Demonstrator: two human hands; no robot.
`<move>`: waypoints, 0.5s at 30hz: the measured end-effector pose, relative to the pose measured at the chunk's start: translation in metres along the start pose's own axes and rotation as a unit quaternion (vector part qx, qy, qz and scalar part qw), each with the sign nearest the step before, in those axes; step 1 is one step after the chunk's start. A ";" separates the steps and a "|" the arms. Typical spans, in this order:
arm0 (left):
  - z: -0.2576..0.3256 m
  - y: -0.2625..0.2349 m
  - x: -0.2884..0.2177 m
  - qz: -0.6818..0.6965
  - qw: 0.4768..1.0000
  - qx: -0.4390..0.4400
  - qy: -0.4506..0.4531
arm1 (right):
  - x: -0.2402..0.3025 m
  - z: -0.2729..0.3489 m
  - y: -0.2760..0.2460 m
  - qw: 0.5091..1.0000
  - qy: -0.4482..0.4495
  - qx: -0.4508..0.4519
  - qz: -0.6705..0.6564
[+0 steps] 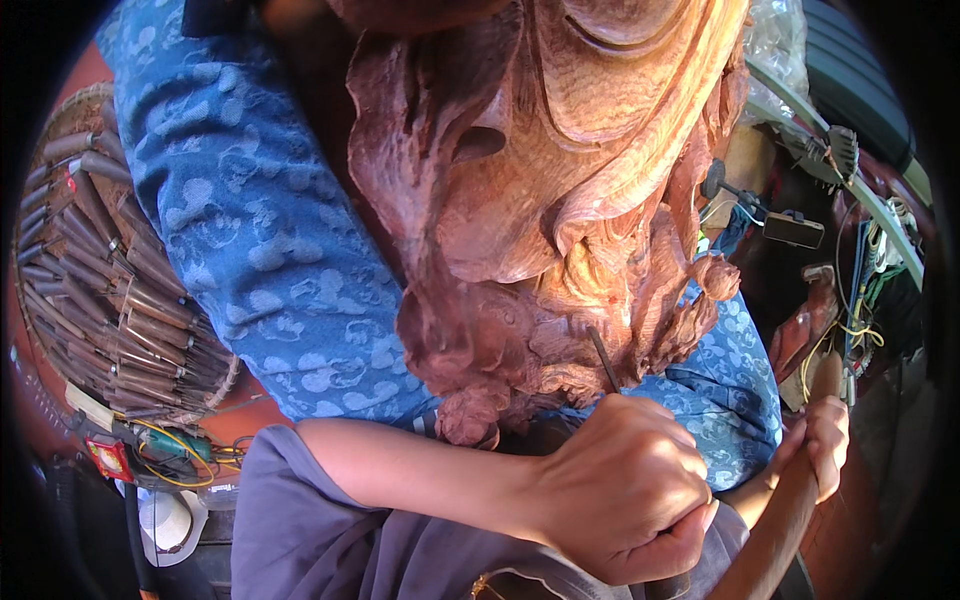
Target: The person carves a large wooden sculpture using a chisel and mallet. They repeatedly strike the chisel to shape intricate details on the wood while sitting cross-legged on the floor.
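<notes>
My left hand (630, 490) is closed in a fist around a chisel. Only its thin dark shaft (603, 360) shows, slanting up from the fist against the lower part of a reddish-brown wood carving (560, 200). Its handle is hidden in my fingers. The carving has flowing folds and small knobbly shapes along its lower edge, and it leans over my lap. To the right, my right hand (822, 450) grips a long wooden club (785, 525) near its narrower upper end. The club slants down toward the bottom edge, apart from the chisel.
A round woven basket (228, 385) full of wooden-handled carving tools (140, 320) stands at the left. Blue patterned cloth (260, 220) covers my legs around the carving. Below the basket lie cables (190, 465) and a white cap (165, 520). Cords (862, 310) hang at right.
</notes>
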State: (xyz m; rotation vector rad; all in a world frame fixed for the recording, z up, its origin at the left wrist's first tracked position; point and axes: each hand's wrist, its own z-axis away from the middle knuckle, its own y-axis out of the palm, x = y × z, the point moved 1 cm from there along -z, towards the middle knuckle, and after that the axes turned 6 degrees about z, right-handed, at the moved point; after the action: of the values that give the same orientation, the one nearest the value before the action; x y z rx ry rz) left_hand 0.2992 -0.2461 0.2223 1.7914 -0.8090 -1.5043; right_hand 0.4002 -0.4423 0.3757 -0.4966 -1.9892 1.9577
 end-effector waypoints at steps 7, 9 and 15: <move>0.003 -0.002 0.002 -0.006 1.000 0.012 0.003 | -0.003 0.003 0.001 0.997 -0.031 -0.008 -0.066; 0.004 -0.003 0.003 -0.012 1.000 0.023 0.013 | 0.006 -0.008 -0.001 0.999 -0.009 0.029 0.027; 0.014 -0.001 0.013 -0.052 0.996 0.055 0.054 | 0.001 0.003 0.000 0.999 -0.019 0.009 0.043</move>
State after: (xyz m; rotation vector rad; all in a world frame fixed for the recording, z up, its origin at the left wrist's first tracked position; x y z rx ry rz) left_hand 0.2876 -0.2572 0.2118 2.0064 -0.7680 -1.4371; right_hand 0.3982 -0.4451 0.3753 -0.5525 -2.0026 2.0492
